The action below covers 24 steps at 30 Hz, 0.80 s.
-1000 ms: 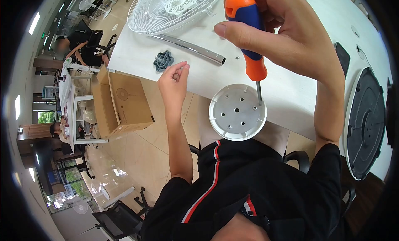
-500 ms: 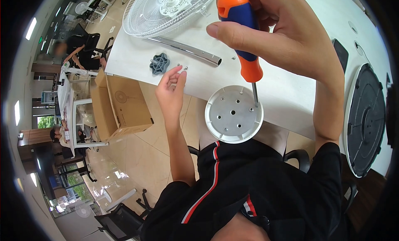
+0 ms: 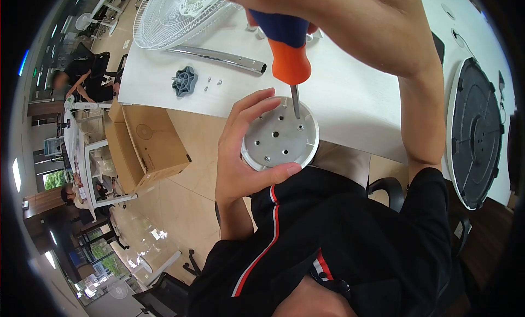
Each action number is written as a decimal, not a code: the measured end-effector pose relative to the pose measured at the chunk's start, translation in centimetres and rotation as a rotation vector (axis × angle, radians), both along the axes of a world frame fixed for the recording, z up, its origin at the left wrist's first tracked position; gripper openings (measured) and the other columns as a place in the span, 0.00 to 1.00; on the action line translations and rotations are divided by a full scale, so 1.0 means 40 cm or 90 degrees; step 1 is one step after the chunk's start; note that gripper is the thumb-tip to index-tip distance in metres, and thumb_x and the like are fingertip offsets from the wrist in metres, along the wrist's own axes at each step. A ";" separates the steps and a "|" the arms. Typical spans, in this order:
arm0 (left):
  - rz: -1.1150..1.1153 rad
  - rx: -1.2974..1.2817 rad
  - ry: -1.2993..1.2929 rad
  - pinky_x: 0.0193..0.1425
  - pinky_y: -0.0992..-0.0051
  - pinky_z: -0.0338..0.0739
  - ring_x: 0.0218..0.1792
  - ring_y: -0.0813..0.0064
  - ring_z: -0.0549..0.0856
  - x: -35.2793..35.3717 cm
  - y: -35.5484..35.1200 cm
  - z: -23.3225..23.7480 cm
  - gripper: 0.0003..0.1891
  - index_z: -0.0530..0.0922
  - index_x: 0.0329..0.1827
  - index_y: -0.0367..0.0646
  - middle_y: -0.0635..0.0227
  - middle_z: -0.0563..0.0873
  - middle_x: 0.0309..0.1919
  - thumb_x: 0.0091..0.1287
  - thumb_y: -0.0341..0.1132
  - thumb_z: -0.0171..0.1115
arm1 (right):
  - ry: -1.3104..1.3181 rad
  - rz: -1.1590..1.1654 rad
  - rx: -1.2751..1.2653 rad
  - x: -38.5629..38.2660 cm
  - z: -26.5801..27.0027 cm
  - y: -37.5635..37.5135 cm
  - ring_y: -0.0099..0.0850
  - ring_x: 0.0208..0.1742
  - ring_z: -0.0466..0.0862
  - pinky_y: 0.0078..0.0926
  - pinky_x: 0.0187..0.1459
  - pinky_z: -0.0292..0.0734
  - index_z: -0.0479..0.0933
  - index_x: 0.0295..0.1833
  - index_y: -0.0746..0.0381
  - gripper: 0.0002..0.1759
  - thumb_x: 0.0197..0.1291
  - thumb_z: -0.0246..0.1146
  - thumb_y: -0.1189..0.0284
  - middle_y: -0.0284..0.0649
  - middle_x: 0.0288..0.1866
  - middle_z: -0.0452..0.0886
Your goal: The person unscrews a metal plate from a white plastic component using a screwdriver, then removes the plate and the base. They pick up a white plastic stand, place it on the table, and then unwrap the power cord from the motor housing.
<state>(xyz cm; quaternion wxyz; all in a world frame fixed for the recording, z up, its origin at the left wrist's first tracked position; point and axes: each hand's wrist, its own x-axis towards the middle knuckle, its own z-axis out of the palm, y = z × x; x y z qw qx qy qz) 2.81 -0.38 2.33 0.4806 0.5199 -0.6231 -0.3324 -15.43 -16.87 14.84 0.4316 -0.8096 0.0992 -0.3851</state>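
Note:
My right hand (image 3: 355, 27) is wrapped round the handle of a screwdriver (image 3: 291, 63) with an orange and blue grip. Its shaft points down, and the tip shows close by a screw hole near the upper right of a round white fan part (image 3: 272, 145). This part has a grey metal plate with several holes inside its rim. My left hand (image 3: 231, 161) grips it from the left, thumb over the near edge and fingers over the far edge. A few small screws (image 3: 220, 82) lie on the white table beside a grey star-shaped knob (image 3: 185, 81).
Behind lie a chrome tube (image 3: 219, 59) and a white fan grille (image 3: 158, 22). A large round black-and-white base (image 3: 476, 134) is at the right. An open cardboard box (image 3: 156, 142) stands on the floor to the left. Two other people sit farther left.
My left hand has left the spot by the screws and taken hold of the round part. The screwdriver remains in my right hand. The whole view has shifted, with things appearing farther left.

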 end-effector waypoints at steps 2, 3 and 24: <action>-0.002 -0.007 -0.012 0.72 0.60 0.76 0.70 0.53 0.79 0.002 -0.001 -0.001 0.46 0.78 0.68 0.38 0.47 0.76 0.71 0.43 0.45 0.86 | -0.001 0.005 -0.003 0.001 -0.004 -0.002 0.23 0.30 0.85 0.21 0.32 0.81 0.80 0.44 0.67 0.16 0.67 0.72 0.64 0.36 0.30 0.84; -0.002 -0.011 -0.012 0.71 0.60 0.76 0.70 0.53 0.79 0.002 -0.002 -0.002 0.46 0.79 0.68 0.38 0.47 0.76 0.71 0.43 0.45 0.86 | 0.000 0.010 -0.003 0.003 -0.004 -0.001 0.23 0.30 0.85 0.21 0.32 0.81 0.80 0.44 0.67 0.16 0.67 0.72 0.64 0.36 0.30 0.84; 0.007 0.002 -0.014 0.69 0.61 0.78 0.67 0.55 0.82 -0.009 0.001 0.005 0.43 0.81 0.66 0.41 0.50 0.77 0.70 0.43 0.44 0.84 | 0.007 0.034 -0.032 0.011 -0.020 -0.005 0.24 0.33 0.86 0.22 0.35 0.82 0.80 0.44 0.66 0.15 0.66 0.72 0.64 0.37 0.32 0.85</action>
